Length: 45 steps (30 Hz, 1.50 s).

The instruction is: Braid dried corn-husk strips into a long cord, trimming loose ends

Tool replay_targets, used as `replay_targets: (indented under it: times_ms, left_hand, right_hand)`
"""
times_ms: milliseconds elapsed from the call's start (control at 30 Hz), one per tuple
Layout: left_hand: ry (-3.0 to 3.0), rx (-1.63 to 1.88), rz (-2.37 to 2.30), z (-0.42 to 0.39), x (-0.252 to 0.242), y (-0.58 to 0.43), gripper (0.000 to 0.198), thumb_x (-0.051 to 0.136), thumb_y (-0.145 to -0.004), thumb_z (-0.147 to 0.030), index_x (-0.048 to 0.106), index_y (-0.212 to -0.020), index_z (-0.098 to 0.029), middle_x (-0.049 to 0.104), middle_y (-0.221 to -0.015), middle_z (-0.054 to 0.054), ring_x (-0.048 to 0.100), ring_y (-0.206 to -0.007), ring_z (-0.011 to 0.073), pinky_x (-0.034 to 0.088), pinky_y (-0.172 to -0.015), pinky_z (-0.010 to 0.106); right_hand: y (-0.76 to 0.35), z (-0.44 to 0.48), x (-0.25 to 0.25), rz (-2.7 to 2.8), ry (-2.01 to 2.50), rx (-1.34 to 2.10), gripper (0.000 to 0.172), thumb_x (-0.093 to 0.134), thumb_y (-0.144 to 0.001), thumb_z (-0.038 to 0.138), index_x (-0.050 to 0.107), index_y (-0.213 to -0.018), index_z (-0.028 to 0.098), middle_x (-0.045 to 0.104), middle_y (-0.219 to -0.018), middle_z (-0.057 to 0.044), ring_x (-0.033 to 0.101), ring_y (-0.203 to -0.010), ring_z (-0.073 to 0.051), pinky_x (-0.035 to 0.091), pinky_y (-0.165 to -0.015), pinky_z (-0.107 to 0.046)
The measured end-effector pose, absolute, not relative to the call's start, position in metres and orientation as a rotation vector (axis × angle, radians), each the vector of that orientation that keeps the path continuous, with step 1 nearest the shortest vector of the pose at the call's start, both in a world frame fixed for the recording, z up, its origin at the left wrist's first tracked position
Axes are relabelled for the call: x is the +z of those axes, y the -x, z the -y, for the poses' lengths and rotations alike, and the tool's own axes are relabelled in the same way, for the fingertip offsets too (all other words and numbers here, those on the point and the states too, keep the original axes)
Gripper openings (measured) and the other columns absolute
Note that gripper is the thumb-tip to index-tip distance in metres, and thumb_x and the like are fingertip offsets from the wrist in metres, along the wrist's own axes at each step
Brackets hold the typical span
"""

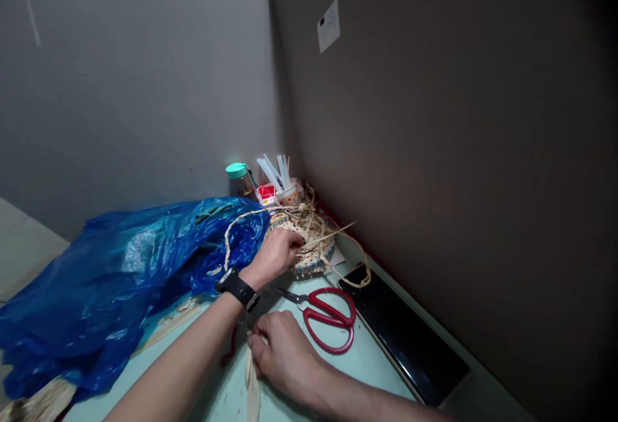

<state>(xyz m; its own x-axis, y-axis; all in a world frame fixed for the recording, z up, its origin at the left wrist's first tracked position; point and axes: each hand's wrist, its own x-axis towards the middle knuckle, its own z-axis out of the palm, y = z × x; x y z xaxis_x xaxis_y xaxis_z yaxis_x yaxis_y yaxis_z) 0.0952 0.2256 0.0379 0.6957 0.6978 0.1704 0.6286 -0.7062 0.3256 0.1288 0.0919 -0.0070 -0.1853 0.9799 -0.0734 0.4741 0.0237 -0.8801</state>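
My left hand point(277, 253), with a black watch point(238, 288) on its wrist, reaches to a woven straw piece point(309, 261) with blue stitches and loose braided cords. Its fingertips are bent at the woven piece; what they hold is too small to make out. Nearer to me, my right hand point(284, 351) is closed on a pale flat straw strip point(252, 386) that hangs toward the bottom edge. Red-handled scissors point(329, 319) lie on the table between the woven piece and my right hand, their blades pointing left.
A large blue plastic bag point(106, 280) covers the left of the pale green table point(371, 367). Behind stand a jar with a turquoise lid point(236, 170) and a cup of white sticks point(288, 195). A black flat object point(405, 338) lies along the right wall.
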Motion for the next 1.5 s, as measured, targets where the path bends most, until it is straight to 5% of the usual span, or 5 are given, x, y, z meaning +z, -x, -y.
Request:
replay_targets:
  times_ms: [700,833,967,1167,1500]
  left_hand:
    - [-2.485,0.862,-1.200,-0.230,0.052,-0.075,0.022,0.048,-0.086,-0.020,0.069,-0.083,-0.018,0.071,-0.081,0.003,0.062,-0.075,0.0172,0.044,-0.073,0.026]
    - [-2.532,0.943,-1.210,-0.236,0.068,-0.090,0.032,0.045,-0.091,-0.026,0.063,-0.117,-0.021,0.067,-0.112,0.008,0.059,-0.103,0.0211,0.042,-0.093,0.035]
    - [-2.632,0.960,-1.132,-0.227,0.082,-0.094,0.052,0.053,-0.088,-0.026,0.042,-0.139,-0.022,0.034,-0.149,0.013,0.030,-0.136,0.0243,0.030,-0.108,0.041]
    - [-2.752,0.724,-1.380,-0.194,0.068,-0.033,0.026,0.045,-0.092,-0.024,0.070,-0.097,-0.019,0.069,-0.098,0.006,0.061,-0.091,0.0165,0.046,-0.085,0.027]
    - [-2.854,0.505,-1.787,-0.177,0.071,0.085,0.026,0.045,-0.089,-0.019,0.069,-0.080,-0.017,0.060,-0.076,0.009,0.050,-0.078,0.0216,0.038,-0.069,0.032]
  right_hand:
    - [-0.127,-0.093,-0.013,1.759,1.494,1.049,0.023,0.048,-0.078,0.011,0.058,-0.058,0.015,0.063,-0.058,-0.005,0.054,-0.052,-0.012,0.030,-0.051,-0.019]
    - [-0.128,-0.095,-0.016,1.808,1.473,1.006,0.024,0.047,-0.079,0.011,0.056,-0.057,0.015,0.062,-0.055,-0.005,0.053,-0.052,-0.013,0.028,-0.050,-0.020]
    - [-0.129,-0.096,-0.017,1.855,1.448,1.031,0.028,0.044,-0.083,0.011,0.055,-0.058,0.015,0.063,-0.056,-0.005,0.054,-0.054,-0.014,0.029,-0.051,-0.021]
    - [-0.129,-0.097,-0.017,1.907,1.441,1.045,0.031,0.042,-0.086,0.013,0.052,-0.057,0.016,0.062,-0.054,-0.004,0.054,-0.053,-0.014,0.030,-0.053,-0.022]
    - [-0.130,-0.097,-0.014,1.951,1.478,1.005,0.031,0.041,-0.087,0.015,0.052,-0.058,0.017,0.063,-0.059,-0.003,0.054,-0.059,-0.015,0.030,-0.058,-0.023]
